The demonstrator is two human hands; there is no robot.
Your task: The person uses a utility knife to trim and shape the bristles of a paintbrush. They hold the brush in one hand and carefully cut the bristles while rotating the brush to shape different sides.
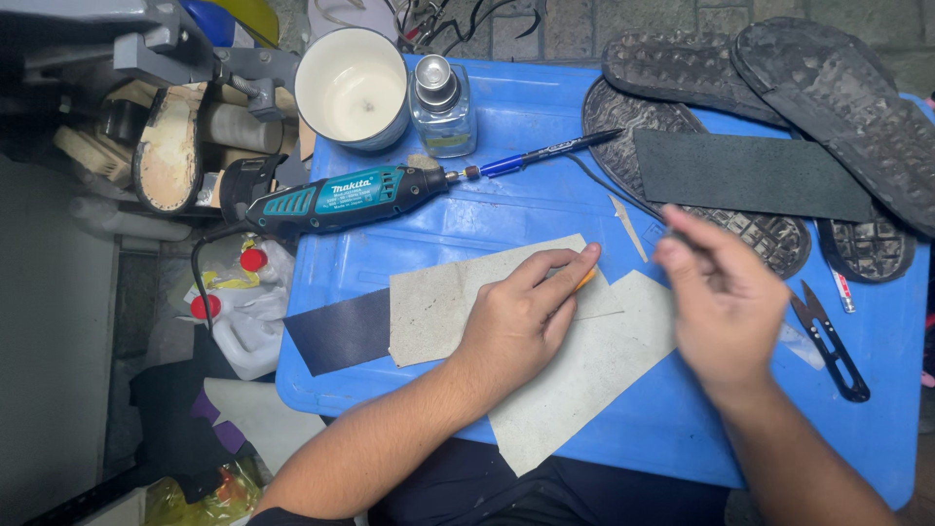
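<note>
Left hand (521,317) lies flat on a grey sheet (438,302) on the blue surface (506,209), fingers pinching a small orange object (585,279) at the sheet's right edge. Right hand (726,302) is blurred, raised just right of it, fingers curled; can't tell if it grips anything. Teal rotary tool (341,198) lies behind the sheet, thread snips (828,339) right of the right hand.

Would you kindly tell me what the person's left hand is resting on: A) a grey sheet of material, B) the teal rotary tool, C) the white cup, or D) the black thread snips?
A: the left hand lies flat on the grey sheet on the blue lid.
</note>
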